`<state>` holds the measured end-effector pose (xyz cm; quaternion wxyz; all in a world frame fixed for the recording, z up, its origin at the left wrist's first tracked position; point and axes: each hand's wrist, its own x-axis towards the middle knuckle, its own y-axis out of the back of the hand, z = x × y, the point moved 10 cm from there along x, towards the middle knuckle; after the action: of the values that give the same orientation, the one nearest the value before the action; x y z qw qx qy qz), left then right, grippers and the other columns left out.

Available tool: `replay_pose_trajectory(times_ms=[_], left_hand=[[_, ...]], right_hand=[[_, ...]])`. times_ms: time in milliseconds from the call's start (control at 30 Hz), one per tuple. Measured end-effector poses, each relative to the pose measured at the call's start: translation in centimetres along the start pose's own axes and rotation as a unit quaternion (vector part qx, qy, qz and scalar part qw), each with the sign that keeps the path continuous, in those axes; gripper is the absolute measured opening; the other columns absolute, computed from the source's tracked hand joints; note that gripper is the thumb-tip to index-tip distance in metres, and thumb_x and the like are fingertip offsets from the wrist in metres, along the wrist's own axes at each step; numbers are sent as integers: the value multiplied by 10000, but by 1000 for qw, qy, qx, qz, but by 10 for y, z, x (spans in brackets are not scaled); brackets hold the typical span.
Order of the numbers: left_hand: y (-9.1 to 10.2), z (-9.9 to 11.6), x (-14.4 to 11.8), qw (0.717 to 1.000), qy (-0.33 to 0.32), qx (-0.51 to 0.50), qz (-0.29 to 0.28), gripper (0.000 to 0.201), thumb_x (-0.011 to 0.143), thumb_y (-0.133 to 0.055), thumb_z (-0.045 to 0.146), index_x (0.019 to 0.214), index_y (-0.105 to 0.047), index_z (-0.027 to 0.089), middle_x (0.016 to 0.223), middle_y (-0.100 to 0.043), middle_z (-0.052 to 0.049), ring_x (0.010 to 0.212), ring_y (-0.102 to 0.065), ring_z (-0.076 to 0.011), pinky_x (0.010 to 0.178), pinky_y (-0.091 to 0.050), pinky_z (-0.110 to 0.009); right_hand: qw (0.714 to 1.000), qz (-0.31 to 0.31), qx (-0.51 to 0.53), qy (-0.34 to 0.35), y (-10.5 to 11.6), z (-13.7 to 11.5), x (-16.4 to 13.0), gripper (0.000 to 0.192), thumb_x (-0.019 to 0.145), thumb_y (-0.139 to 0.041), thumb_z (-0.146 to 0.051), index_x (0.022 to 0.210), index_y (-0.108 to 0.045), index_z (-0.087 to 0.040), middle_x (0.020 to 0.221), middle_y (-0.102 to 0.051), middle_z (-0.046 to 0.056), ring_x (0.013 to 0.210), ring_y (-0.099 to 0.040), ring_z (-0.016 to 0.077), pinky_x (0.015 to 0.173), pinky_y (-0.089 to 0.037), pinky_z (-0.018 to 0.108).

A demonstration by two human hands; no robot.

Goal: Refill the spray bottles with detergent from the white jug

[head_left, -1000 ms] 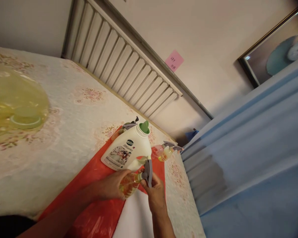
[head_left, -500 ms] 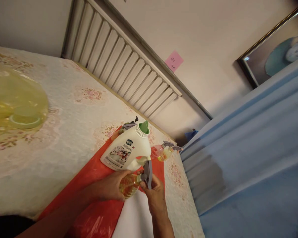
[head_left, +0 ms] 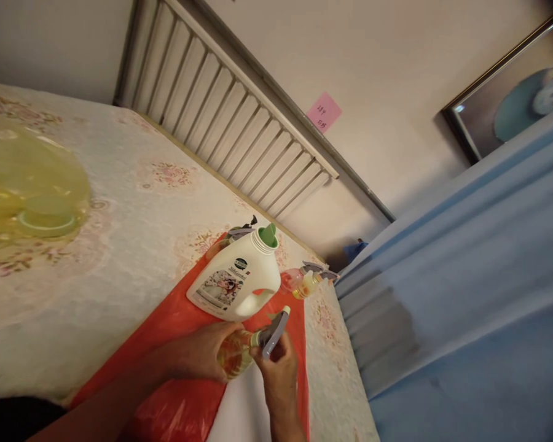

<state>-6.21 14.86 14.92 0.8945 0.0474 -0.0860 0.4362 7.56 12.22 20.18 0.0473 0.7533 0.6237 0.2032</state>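
Spray bottle [head_left: 234, 355] of amber liquid sits low over the red sheet [head_left: 184, 319], your left hand [head_left: 201, 350] clasping its body, your right hand [head_left: 276, 368] pinching the grey trigger head [head_left: 273, 331]; judged step: seating it, turning squarely next.

Small clear spray bottle [head_left: 234, 355], yellow liquid inside, lay tilted, body wrapped by left-hand fingers [head_left: 221, 336]. Grey trigger head [head_left: 271, 331] stuck out beyond them, pinched by right-hand fingers [head_left: 270, 357].

Three spray bottles [head_left: 239, 350], one jug [head_left: 235, 279]
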Motion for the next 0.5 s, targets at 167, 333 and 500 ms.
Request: replay_pose_trajectory(times_ms=[167,333,500], left_hand=[[-4,-1,1,999,19,29,-28,468,588,-758,175,1029,-648,285,949,-716,45,885,-672,-256,698,-492,-297],[-4,-7,1,999,9,25,-34,472,576,-757,187,1024,-648,284,924,-704,62,847,-667,-231,678,-482,-281],[-3,-5,1,999,3,17,-32,533,578,-764,200,1085,-638,306,1006,-712,54,913,-667,-255,726,-491,-296]], right_hand=[[999,29,-28,2,0,5,-5,400,603,-853,-427,870,-657,-203,814,-678,33,743,-635,221,688,-533,298],[999,-29,-37,20,-6,-5,-8,376,737,-740,-515,958,-685,-216,891,-686,50,824,-636,240,741,-522,313],[997,-69,-29,22,-10,-14,-9,263,822,-677,-451,947,-711,-222,959,-700,50,923,-640,245,818,-509,314]])
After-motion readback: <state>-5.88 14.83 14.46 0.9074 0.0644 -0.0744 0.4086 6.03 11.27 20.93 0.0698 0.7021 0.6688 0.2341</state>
